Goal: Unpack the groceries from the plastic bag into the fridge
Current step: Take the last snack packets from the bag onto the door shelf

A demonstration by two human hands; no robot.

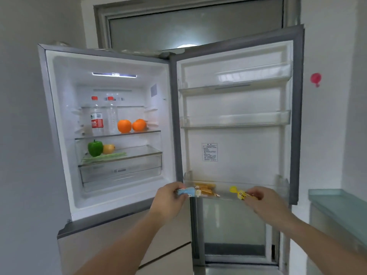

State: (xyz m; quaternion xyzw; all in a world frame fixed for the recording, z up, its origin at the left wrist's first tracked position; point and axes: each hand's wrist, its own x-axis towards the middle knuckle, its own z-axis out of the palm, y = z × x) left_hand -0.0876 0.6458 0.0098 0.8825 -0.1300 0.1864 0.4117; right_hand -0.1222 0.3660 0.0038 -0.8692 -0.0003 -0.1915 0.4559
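The fridge [59, 120] stands open, its door [297, 116] swung to the right. My left hand [170, 197] grips a light blue snack packet [185, 191] at the left end of the lowest door bin [282, 187]. My right hand [264, 201] holds a yellow packet [239, 192] with dark lettering at the bin's front edge. Gold-wrapped snacks [205, 188] lie inside that bin. On the inner shelves stand two water bottles [97, 118], two oranges [124, 126], a green pepper [95, 148], a yellow fruit [108, 148] and green stalks [105, 156]. No plastic bag is in view.
The two upper door bins [236, 120] hold nothing. A clear crisper drawer [121, 171] sits under the vegetable shelf. A pale green glass-topped counter [341, 207] stands at the right. A red hook [316, 78] is stuck on the right wall.
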